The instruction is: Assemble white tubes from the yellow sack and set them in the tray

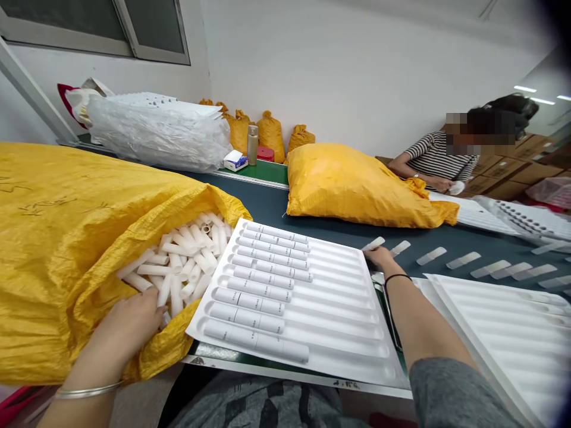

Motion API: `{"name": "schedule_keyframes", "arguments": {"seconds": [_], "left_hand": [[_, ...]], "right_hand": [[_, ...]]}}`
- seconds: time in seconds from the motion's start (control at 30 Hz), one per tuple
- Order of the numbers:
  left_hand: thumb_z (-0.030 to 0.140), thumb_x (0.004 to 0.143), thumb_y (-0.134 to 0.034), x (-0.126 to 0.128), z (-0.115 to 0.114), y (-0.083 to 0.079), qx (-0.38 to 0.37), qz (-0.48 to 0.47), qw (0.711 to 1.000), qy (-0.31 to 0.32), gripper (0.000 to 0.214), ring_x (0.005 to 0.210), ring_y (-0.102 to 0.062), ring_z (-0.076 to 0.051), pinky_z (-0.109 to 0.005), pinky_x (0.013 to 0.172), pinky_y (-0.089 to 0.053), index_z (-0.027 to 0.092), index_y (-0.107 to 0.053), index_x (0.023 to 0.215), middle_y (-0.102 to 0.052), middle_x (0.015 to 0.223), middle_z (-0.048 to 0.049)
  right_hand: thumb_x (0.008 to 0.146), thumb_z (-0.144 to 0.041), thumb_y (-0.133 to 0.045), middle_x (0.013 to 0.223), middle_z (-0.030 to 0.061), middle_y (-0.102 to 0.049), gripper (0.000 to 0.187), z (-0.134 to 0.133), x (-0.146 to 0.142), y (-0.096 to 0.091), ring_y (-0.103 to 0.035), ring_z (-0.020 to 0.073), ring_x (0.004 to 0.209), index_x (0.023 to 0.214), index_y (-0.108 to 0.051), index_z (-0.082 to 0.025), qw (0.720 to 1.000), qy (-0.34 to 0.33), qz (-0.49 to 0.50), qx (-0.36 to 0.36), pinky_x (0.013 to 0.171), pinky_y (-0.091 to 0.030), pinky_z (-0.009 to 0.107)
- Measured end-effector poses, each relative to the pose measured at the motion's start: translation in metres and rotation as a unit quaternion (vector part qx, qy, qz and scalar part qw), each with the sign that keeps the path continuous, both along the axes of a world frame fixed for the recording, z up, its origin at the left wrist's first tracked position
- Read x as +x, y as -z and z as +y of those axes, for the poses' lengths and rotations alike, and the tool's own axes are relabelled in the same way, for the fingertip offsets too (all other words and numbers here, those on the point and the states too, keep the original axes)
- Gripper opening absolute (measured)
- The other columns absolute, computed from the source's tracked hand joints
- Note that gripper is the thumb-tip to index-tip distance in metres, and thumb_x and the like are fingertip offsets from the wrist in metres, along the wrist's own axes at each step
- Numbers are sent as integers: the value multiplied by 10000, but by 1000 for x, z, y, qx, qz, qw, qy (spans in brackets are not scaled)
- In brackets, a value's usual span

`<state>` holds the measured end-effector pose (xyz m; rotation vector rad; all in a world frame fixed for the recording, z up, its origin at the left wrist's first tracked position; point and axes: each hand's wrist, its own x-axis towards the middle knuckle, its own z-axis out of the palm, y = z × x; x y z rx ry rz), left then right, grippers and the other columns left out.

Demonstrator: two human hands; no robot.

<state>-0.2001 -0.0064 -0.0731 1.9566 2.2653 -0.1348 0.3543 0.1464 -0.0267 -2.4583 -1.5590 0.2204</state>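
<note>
A white moulded tray (pixel 339 321) lies in front of me with several white tubes (pixel 263 279) laid in its left grooves. My left hand (pixel 131 327) reaches into the open mouth of a big yellow sack (pixel 57 238) full of loose white tubes (pixel 187 255), its fingers curled among them. My right hand (pixel 379 257) rests at the tray's far right edge and pinches one white tube (pixel 373 244) that points away over the belt.
A dark conveyor belt (pixel 276 205) carries a row of white tubes (pixel 491 267) to the right. A second yellow sack (pixel 357 187) lies across it. Another white tray (pixel 504 333) sits at my right. A person in a striped shirt (pixel 437 157) works far right. Bagged trays (pixel 156 131) pile at the back left.
</note>
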Motion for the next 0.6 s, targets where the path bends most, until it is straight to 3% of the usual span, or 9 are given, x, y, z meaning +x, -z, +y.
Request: {"name": "schedule_keyframes", "arguments": {"seconds": [0.1, 0.2, 0.3, 0.4, 0.5, 0.6], "left_hand": [[252, 819, -454, 2, 4, 8, 24, -23, 999, 1, 182, 565, -626, -230, -283, 504, -402, 151, -604, 800, -608, 586, -37], [275, 845, -427, 12, 6, -2, 55, -12, 998, -5, 236, 583, -633, -257, -308, 516, -415, 140, -621, 839, -602, 577, -47], [319, 868, -414, 28, 8, -22, 123, -33, 992, -18, 315, 798, -664, -331, -408, 670, -489, 115, -617, 995, -684, 821, -131], [322, 891, -402, 45, 9, -37, 213, -145, 966, -19, 359, 1056, -603, -329, -442, 871, -481, 111, -543, 1145, -637, 1126, -173], [370, 903, -419, 54, 6, -37, 259, -255, 931, -21, 452, 1089, -582, -284, -416, 898, -491, 178, -429, 1312, -596, 1199, -128], [406, 898, -434, 49, 1, -23, 277, -277, 920, -5, 487, 1093, -573, -277, -413, 928, -484, 203, -417, 1340, -581, 1198, -115]], "right_hand": [[871, -326, -632, 750, 43, -643, 222, -2, 14, -2, -599, 140, 648, 821, -643, -110, 997, 14, -8, -77, 635, -498, 296], [812, -235, -635, 601, 114, -629, 216, -9, 10, -10, -607, 221, 605, 648, -655, -95, 996, -5, -21, -91, 588, -453, 331], [864, -276, -532, 769, 98, -697, 222, -22, -19, -6, -646, 232, 753, 825, -711, -150, 994, -103, -10, -45, 666, -458, 304], [892, -274, -500, 985, 38, -710, 229, -28, -43, 5, -638, 196, 930, 993, -701, -232, 984, -176, 2, -6, 797, -456, 257], [933, -213, -454, 1145, 111, -654, 279, -8, -32, 11, -588, 220, 1074, 1130, -645, -166, 992, -122, -24, 22, 924, -427, 306], [948, -287, -513, 1206, 137, -595, 305, 26, 7, 18, -579, 229, 1082, 1196, -581, -123, 998, -31, -46, 16, 937, -457, 398]]}}
